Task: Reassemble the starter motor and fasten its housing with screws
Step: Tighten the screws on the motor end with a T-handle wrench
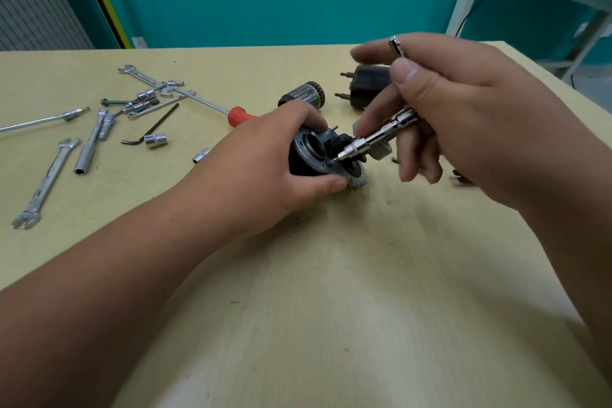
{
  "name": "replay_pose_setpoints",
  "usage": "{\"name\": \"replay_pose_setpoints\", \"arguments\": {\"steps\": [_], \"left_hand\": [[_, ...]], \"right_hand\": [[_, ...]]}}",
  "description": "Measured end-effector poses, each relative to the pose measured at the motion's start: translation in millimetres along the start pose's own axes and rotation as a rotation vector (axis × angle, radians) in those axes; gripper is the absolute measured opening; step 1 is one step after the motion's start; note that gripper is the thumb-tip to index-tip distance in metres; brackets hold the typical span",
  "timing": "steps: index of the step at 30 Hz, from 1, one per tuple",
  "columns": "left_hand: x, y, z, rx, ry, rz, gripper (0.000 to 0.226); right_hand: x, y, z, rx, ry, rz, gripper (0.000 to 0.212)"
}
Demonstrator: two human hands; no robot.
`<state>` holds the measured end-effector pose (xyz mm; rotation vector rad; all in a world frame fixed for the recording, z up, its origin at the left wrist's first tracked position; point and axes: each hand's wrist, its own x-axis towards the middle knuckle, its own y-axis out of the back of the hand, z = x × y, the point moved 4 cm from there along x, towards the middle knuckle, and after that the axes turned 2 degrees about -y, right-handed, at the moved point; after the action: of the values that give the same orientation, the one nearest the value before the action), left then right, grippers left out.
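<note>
Left of frame: a combination wrench (46,182), a tubular socket wrench (89,142), a hex key (152,129) and a loose socket (155,140) are lying scattered on the surface (331,291). A red-handled screwdriver (238,116) is lying just beyond the left hand (275,159).

Centre: the left hand is gripping the starter housing (318,156), its fingers (308,116) curling over the dark body. The housing's long axis is running roughly left to right, with the flanged open end pointing right and slightly upward. Contact with the surface cannot be confirmed. An armature (303,94) is lying behind this hand.

Right of centre: the right hand (447,103) is pinching a chrome driver (374,139) between thumb and fingers. The driver is slanting from upper right down to lower left, its tip meeting the flange. A dark cylindrical part (367,86) is lying behind, partly hidden.
</note>
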<state>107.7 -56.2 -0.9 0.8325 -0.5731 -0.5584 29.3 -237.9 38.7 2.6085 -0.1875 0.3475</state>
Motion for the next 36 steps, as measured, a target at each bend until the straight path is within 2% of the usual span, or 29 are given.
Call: {"name": "replay_pose_setpoints", "arguments": {"steps": [4,8,13,17,19,23,25,28,31,36], "left_hand": [[-1,1,0,-0.005,0.003,-0.004,0.055],[-1,1,1,0.008,-0.001,-0.015,0.056],[0,1,-1,-0.009,0.018,-0.006,0.052],[1,1,-3,-0.033,0.018,-0.005,0.051],[1,0,-4,-0.029,0.019,-0.005,0.054],[2,0,-5,-0.039,0.050,0.045,0.058],[2,1,-7,-0.038,0.058,0.066,0.058],[2,1,-7,-0.021,0.050,0.064,0.057],[1,1,-6,-0.009,0.033,0.053,0.057],[3,2,-8,-0.042,0.043,0.043,0.055]], "right_hand": [[-1,2,4,0.247,-0.132,-0.067,0.032],[2,1,12,0.469,-0.298,-0.067,0.036],[2,-7,7,0.515,-0.151,-0.071,0.051],[3,-16,6,0.582,-0.103,-0.140,0.048],[5,-16,12,0.656,-0.163,-0.072,0.048],[2,-21,23,0.807,-0.329,0.196,0.037],[1,-24,24,0.857,-0.375,0.230,0.033],[2,-21,21,0.829,-0.394,0.143,0.029],[6,-13,20,0.792,-0.363,0.009,0.034],[5,-6,13,0.964,-0.271,-0.291,0.066]]}}
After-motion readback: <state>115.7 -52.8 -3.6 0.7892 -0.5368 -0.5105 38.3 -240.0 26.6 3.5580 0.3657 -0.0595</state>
